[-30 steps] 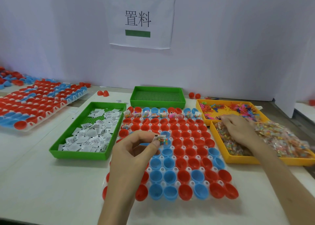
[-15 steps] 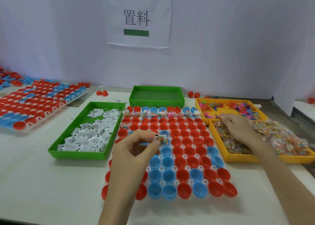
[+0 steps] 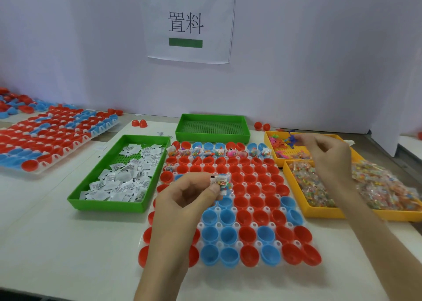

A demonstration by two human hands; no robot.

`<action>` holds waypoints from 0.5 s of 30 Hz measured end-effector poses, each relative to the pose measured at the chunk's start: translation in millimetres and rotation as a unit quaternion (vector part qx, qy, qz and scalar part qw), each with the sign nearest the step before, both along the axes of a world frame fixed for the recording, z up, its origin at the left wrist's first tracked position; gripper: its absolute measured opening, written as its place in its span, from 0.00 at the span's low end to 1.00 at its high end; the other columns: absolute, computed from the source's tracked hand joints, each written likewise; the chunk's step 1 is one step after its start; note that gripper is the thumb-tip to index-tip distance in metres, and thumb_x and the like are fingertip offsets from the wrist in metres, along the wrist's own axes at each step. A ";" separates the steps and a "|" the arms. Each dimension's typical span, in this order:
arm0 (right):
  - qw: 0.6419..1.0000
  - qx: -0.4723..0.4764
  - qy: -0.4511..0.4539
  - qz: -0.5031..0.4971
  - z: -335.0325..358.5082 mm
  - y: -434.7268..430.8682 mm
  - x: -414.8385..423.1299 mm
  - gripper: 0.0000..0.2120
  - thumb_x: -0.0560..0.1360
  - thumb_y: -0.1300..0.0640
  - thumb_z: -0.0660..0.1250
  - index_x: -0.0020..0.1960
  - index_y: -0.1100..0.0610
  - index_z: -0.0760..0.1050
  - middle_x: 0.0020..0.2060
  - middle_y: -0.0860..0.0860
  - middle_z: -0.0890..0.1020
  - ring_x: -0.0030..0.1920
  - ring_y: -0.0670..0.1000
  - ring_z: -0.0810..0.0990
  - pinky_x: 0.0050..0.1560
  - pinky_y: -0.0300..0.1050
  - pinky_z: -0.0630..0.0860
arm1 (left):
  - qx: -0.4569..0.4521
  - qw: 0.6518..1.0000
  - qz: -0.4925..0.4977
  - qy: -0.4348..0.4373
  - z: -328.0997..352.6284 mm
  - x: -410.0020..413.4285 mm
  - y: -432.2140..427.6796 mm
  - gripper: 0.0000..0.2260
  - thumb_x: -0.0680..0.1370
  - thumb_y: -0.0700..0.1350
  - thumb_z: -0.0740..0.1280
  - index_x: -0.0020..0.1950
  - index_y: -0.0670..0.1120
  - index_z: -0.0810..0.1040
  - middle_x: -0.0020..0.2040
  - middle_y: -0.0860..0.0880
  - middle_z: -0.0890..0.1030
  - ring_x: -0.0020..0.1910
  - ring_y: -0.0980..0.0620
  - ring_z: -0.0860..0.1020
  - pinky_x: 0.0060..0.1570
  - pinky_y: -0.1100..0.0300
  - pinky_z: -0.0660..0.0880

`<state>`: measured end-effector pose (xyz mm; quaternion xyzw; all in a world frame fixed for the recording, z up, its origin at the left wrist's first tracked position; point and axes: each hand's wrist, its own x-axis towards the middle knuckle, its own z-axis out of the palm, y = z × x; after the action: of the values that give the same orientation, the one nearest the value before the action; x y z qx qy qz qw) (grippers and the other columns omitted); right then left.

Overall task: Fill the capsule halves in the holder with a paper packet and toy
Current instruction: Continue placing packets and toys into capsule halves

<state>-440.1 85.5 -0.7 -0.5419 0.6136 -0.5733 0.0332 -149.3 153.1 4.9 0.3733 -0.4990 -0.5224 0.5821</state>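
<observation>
**Left hand pinches a bead bag over the holder, right hand picks at the toys**

The holder (image 3: 239, 243), a white moulded plastic sheet of round sockets, lies mid-tabletop towards the near edge. It is packed with glossy red and blue capsule halves (image 3: 260, 216), open side up. Only the row along its far edge has small bags (image 3: 219, 151) tucked in.

Above the holder's left part, the left hand (image 3: 182, 200) pinches a small clear bag (image 3: 221, 183) of coloured bits between thumb and forefinger, the other fingers curled under. The right hand (image 3: 328, 154) hangs over the far yellow tray (image 3: 271, 149) by the holder's far right corner. Its fingers are bent, and thumb and fingertips pinch a blue toy (image 3: 291, 138) above a jumble of bright plastic figures.

Just nearer sits a second yellow tray (image 3: 324, 214), heaped with crinkly clear bags. Left of the holder, a green tray (image 3: 107, 206) holds a loose pile of flat white paper packets (image 3: 127, 177) printed in black. Another green tray (image 3: 212, 138), mesh-floored, stands behind the holder. Further left lies a second holder (image 3: 45, 141) full of halves, and a paper sign (image 3: 187, 24) hangs on the wall
</observation>
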 end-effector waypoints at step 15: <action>0.906 0.033 -0.168 0.387 8.5 43.6 121.2 0.10 0.68 0.70 0.74 0.45 0.58 0.84 0.40 0.52 0.87 0.42 0.47 0.86 0.44 0.35 0.79 | 0.034 0.995 0.071 0.058 -5.5 -10.3 -0.9 0.08 0.65 0.42 0.80 0.40 0.49 0.85 0.39 0.48 0.85 0.38 0.54 0.83 0.40 0.64 0.78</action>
<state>-318.9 129.1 7.8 -0.6314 0.3597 -0.5769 0.3731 -159.6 152.2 -0.6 0.3967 -0.4185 -0.5168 0.6328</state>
